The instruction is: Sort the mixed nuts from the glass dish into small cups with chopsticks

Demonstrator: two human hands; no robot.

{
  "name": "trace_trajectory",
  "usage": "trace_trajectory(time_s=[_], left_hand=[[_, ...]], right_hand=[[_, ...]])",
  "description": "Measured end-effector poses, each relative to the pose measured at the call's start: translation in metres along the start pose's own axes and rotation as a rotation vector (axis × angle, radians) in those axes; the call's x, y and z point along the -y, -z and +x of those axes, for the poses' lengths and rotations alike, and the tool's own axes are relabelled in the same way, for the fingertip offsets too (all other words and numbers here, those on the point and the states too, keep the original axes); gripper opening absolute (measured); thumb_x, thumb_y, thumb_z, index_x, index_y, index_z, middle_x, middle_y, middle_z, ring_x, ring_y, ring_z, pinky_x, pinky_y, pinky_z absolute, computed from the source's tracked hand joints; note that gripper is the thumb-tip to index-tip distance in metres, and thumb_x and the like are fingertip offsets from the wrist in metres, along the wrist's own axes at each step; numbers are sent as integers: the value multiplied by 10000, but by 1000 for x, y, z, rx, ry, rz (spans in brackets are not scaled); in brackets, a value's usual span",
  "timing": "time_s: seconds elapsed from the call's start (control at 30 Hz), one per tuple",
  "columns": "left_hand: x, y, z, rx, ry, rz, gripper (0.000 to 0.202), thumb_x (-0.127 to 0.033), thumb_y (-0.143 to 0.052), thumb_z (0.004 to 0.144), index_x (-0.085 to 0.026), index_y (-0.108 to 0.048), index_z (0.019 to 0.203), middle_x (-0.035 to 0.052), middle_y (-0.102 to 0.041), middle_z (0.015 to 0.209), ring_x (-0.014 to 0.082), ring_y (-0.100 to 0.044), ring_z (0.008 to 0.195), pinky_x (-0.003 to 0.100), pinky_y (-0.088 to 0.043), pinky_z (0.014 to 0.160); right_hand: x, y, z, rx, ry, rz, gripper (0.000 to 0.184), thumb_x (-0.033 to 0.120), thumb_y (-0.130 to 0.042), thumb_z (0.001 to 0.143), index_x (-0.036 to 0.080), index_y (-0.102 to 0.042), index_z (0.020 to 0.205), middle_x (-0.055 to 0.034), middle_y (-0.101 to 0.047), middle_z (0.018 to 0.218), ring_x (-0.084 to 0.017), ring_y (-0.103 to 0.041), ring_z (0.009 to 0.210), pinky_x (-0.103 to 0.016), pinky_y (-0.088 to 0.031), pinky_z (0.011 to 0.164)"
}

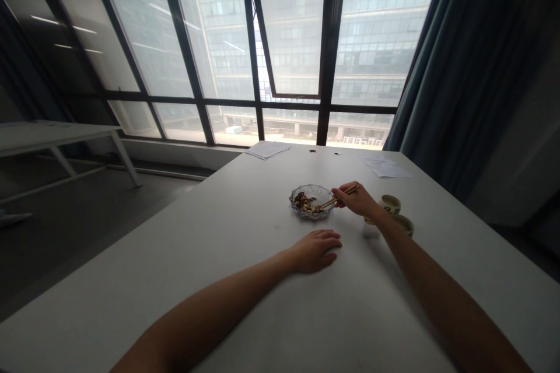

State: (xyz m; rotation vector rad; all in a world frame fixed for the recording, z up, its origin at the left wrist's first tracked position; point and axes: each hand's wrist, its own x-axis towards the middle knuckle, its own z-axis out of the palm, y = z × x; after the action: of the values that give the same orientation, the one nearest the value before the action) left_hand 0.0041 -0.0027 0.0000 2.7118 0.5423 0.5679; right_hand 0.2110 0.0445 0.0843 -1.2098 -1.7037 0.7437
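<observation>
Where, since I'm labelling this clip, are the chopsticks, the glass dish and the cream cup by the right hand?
chopsticks [350,190], head view, on the upper ends of the shafts
glass dish [311,186], head view, on the far rim
cream cup [390,204], head view, on its outer wall

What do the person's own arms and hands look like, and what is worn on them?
The left forearm and right forearm are bare, with no sleeves in view. The left hand and right hand wear no gloves, and no watch or bracelet shows at the wrists.
</observation>
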Motion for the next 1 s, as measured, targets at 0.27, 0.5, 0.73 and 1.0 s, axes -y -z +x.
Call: trace_trajectory(time_s=[0.27,0.5,0.73,1.0], left_hand=[[1,-1,1,7,5,9,365,-313,-545,911,-246,-581,1268,71,-538,1412,237,-474,1324,373,-340,1135],[2,-1,1,3,1,6,361,-310,-551,909,-244,-583,1263,71,-541,1408,238,-478,1320,369,-344,1133],[2,-1,1,6,4,13,364,-304,-552,907,-238,-584,1264,69,-541,1408,236,-475,1322,368,-343,1135],[1,-1,1,7,-1,17,362,-296,-549,910,-237,-582,1265,69,-544,1402,228,-477,1319,360,-341,1139]], right_hand=[[-2,-1,1,-36,8,17,430,551,-688,793,140,-680,667,-71,-687,554,-202,-694,523,-254,-571,501],[-8,-4,3,-66,12,46,474,598,-671,791,141,-665,666,-81,-695,574,-224,-708,538,-277,-585,502],[-13,-10,4,-120,6,79,508,637,-665,774,142,-659,656,-90,-708,593,-244,-727,563,-268,-588,491],[24,46,-2,-325,-7,144,402,526,-750,768,133,-688,713,-107,-739,709,-234,-739,590,-261,-623,525]])
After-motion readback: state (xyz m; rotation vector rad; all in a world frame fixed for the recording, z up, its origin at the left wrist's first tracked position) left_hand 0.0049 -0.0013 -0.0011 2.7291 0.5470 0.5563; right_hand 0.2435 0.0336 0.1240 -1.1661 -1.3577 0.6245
